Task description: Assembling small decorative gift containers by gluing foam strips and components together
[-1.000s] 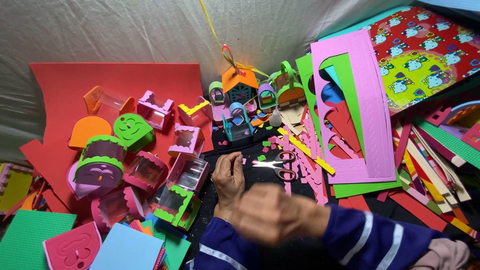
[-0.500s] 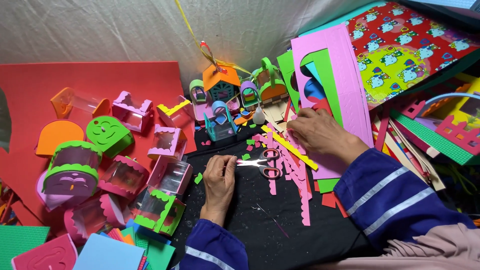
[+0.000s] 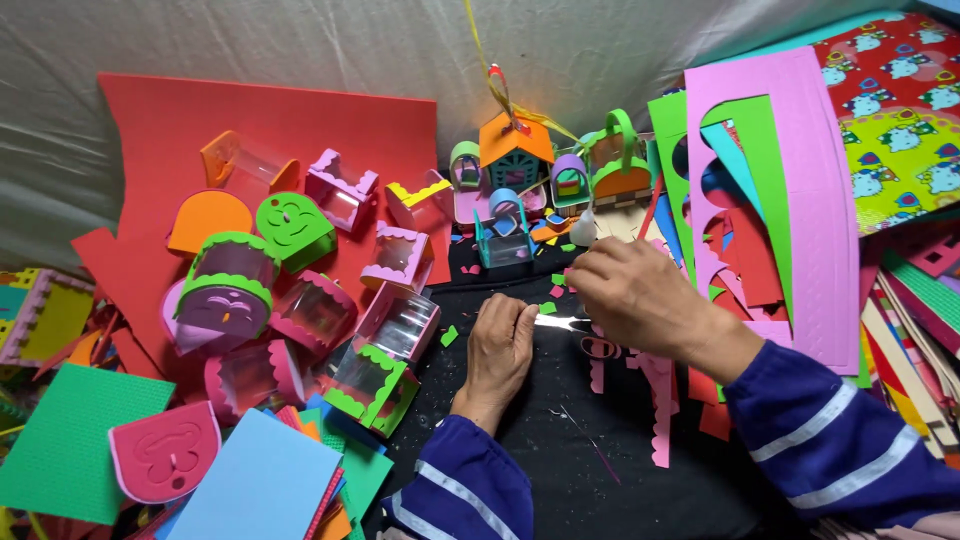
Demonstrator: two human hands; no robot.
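Observation:
My left hand [image 3: 500,350] rests knuckles-up on the black cloth [image 3: 560,470], fingers curled together, its fingertips at the tip of the scissors' blades [image 3: 556,322]. My right hand [image 3: 640,300] hovers over the scissors, covering most of them; only part of a pink handle [image 3: 600,348] shows below it. Its fingertips are pinched together near small foam scraps [image 3: 557,290], and whether they hold anything is hidden. Pink scalloped foam strips [image 3: 660,410] lie under and below the right wrist.
Clear boxes with foam trim [image 3: 395,320] crowd the left on a red foam sheet [image 3: 200,130]. Small foam houses [image 3: 515,150] stand at the back. A pink cut-out sheet [image 3: 810,220] and patterned sheets [image 3: 900,100] lie right. Blue [image 3: 260,480] and green [image 3: 70,440] sheets lie front left.
My right hand has drawn back from the pink sheet towards the middle and now covers the scissors. My left hand has shifted slightly toward the blades.

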